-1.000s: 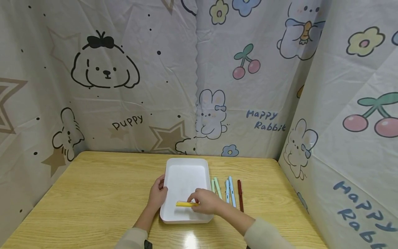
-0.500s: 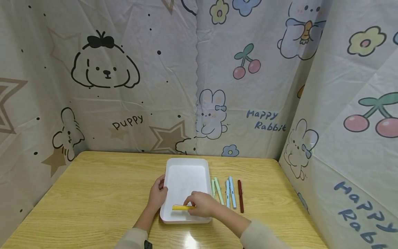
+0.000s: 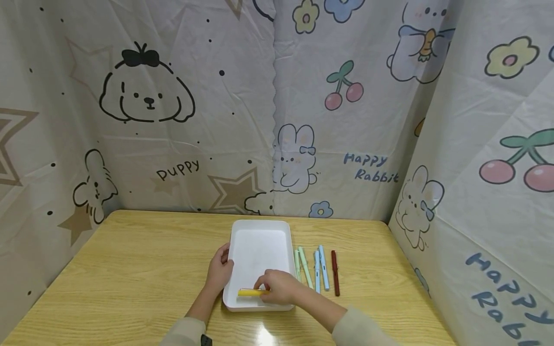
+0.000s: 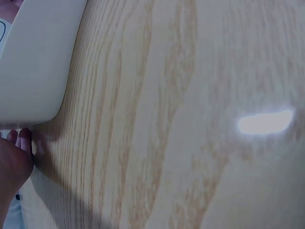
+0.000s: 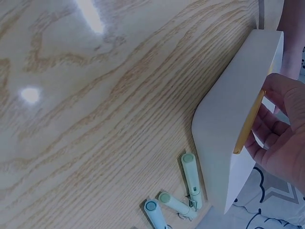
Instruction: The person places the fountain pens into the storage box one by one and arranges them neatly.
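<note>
A white rectangular tray [image 3: 259,250] lies on the wooden table. My left hand [image 3: 220,271] holds its left side, the thumb overlapping the rim and the fingers along the outer wall. In the left wrist view, the left fingertips [image 4: 25,138] show right at the tray's wall [image 4: 38,62]. My right hand [image 3: 279,287] pinches a yellow pen [image 3: 248,292] between thumb and fingers. The pen lies crosswise over the near part of the tray, its right end hidden by the hand. In the right wrist view, the yellow pen [image 5: 249,125] shows at the tray's rim, below the thumb.
Right of the tray lie two light green pens [image 3: 305,266], two light blue pens [image 3: 321,269] and a dark red pen [image 3: 335,273]. A printed cloth [image 3: 195,120] hangs behind the table [image 3: 151,269] and along its sides.
The right hand has moved the yellow pen left and toward the tray's near edge, slowing in the last half second. The left hand and tray stay in place.
</note>
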### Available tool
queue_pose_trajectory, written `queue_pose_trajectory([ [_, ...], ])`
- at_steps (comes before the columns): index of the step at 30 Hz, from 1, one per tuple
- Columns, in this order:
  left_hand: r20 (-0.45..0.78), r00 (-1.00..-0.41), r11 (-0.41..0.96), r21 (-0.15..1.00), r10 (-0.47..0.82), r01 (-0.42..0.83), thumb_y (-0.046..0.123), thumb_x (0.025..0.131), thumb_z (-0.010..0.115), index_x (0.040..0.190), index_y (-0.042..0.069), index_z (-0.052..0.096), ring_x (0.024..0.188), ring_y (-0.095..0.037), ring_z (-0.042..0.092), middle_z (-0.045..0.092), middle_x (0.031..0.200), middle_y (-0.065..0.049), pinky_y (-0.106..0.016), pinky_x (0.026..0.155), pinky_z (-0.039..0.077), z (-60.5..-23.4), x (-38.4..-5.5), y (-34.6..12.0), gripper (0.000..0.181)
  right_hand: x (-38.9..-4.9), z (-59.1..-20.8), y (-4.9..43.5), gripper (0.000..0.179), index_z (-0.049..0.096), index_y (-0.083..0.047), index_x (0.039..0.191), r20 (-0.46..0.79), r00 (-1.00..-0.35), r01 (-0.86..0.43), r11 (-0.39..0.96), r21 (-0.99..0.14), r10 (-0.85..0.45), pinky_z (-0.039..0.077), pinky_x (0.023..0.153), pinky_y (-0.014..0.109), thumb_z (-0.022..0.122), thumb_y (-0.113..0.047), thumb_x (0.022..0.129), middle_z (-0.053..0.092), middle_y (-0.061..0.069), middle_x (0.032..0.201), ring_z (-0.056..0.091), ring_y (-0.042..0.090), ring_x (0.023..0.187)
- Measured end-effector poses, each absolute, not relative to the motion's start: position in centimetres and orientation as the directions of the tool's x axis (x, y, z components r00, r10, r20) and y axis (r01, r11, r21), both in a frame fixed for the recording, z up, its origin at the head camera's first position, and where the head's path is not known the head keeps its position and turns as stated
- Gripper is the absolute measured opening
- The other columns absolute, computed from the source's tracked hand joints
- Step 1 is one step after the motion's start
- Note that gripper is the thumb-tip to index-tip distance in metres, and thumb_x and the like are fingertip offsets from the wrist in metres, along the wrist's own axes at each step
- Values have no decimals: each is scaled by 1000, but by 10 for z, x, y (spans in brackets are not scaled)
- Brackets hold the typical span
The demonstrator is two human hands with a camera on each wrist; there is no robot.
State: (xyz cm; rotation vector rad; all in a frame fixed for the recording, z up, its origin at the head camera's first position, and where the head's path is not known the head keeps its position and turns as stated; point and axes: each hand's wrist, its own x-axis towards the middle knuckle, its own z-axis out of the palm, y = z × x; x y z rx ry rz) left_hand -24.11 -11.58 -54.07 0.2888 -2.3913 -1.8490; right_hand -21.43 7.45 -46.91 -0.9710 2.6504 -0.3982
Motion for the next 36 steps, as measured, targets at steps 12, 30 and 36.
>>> queue_pose_trajectory([
  [12,-23,-977,255,964,-210,-77,0,91,42,142,4,35,120,-35,50,46,136,-23,-45,96,47,-545,-240,-116,52,-214,-475,74,22,72,-21,101,-177,-728,-585,735,-343,-662,39,55,16,69,-21,79,51,-12,71,44,1,61],
  [30,-5,-979,239,970,-202,-54,-2,89,42,141,1,36,116,-36,52,48,132,-25,-43,92,49,-541,-239,-117,52,-212,-477,72,22,72,-22,100,-184,-717,-605,731,-317,-673,39,55,16,70,-22,78,50,-11,69,44,1,60],
  [36,3,-979,234,971,-202,-45,-2,89,42,140,1,37,116,-35,52,49,131,-25,-42,91,49,-540,-240,-117,51,-212,-476,72,21,72,-21,100,-172,-707,-617,717,-324,-686,38,54,15,71,-22,79,50,-12,69,43,0,59],
])
